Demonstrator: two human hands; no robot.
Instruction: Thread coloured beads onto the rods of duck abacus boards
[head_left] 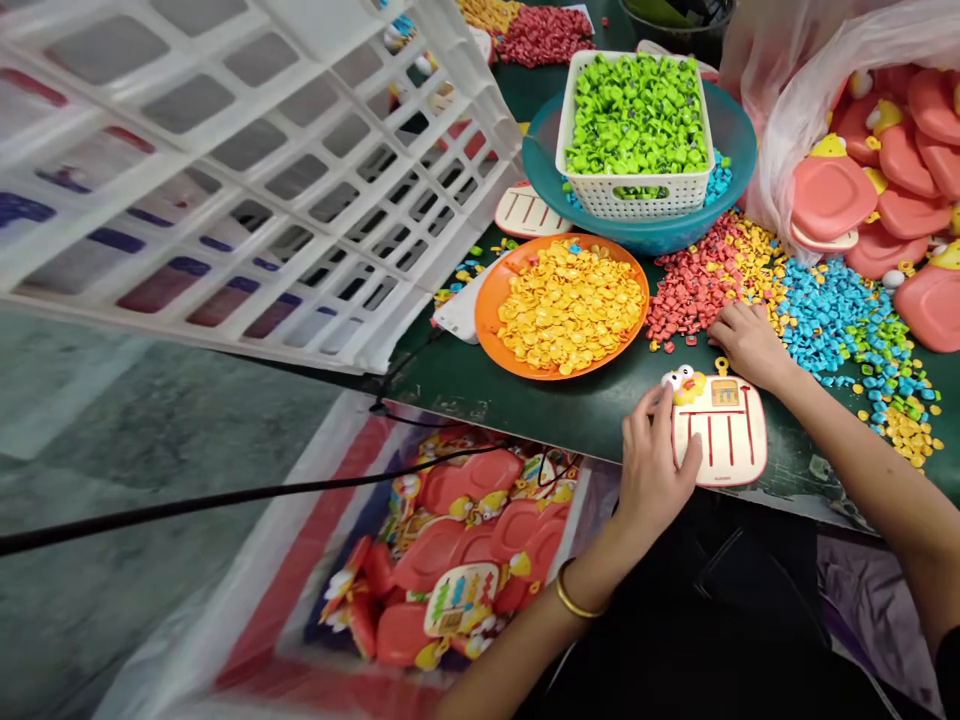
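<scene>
A cream toy board [718,440] with red grooves, a small picture window and a yellow chick head with bulging eyes lies flat at the table's near edge. My left hand [654,460] grips its left side, thumb over the face and fingers by the chick head. Just beyond the board, my right hand [752,345] reaches with bent fingers into the edge of a heap of small red plastic pieces [686,290]. Whatever is between those fingertips is hidden. Small yellow pieces [757,255] and blue pieces [814,310] lie heaped beside the red ones.
An orange plate [486,305] of yellow pieces stands left. Behind it, a white basket [645,195] of green pieces sits in a blue bowl [544,150]. A bag [784,130] holds red-backed boards. A white crate [300,200] leans left; a box [300,560] of boards is below.
</scene>
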